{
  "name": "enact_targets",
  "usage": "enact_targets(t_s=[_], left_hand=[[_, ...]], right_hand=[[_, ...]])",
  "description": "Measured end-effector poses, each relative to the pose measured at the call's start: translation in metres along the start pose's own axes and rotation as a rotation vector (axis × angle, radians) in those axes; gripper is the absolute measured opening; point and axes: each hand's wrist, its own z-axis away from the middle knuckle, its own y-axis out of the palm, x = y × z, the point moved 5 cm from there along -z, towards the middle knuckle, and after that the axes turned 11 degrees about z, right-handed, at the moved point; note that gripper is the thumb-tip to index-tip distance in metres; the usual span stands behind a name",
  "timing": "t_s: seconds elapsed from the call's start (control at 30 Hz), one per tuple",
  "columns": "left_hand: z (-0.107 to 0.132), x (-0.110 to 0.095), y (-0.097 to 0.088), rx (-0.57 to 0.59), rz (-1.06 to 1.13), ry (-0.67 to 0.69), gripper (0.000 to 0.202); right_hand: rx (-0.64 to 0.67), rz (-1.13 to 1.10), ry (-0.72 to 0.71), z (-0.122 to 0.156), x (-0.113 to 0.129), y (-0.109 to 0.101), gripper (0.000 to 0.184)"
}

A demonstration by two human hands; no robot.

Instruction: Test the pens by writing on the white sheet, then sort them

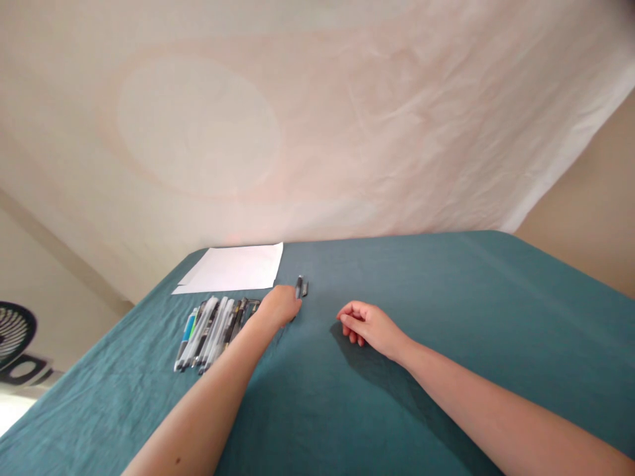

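My left hand point(278, 305) is closed around a dark pen point(298, 287); one end shows beyond my fingers and a dark tip peeks out below them. Just right of that pen lies a short dark and grey piece point(305, 289), too small to make out. Left of this hand, a row of pens point(213, 334), clear, black and one blue, lies side by side, partly covered by my wrist and forearm. My right hand point(370, 325) hovers low over the cloth, fingers curled and thumb against the index finger, with nothing visible in it.
White paper sheets point(238, 268) lie at the back left of the table with the dark green cloth point(446, 291). A pale sheet of fabric point(347, 132) hangs behind it. A black fan point(16, 334) stands beyond the left edge.
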Motion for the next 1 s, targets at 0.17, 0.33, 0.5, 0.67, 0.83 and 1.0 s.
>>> enact_targets(t_s=[0.17,0.33,0.5,0.67,0.83,1.0], left_hand=[[-0.001,0.004,0.001,0.021,-0.056,-0.010,0.021],[0.001,0.001,-0.007,-0.104,-0.115,0.014,0.021],[0.003,-0.013,-0.010,-0.216,-0.116,0.182,0.028],[0.001,-0.010,-0.005,-0.283,-0.090,0.310,0.022],[-0.005,-0.003,-0.004,-0.319,-0.036,0.273,0.019],[0.016,-0.025,-0.048,-0.368,0.299,0.326,0.028]], right_hand=[[0.007,0.001,0.005,0.001,0.001,0.000,0.028],[0.008,-0.001,-0.001,0.000,0.000,0.001,0.026],[0.009,0.006,-0.017,-0.001,-0.001,0.001,0.027],[0.010,0.017,-0.025,0.000,-0.001,0.001,0.026],[0.012,0.025,-0.024,0.000,-0.002,0.001,0.025],[0.014,0.028,-0.005,-0.001,-0.002,0.001,0.023]])
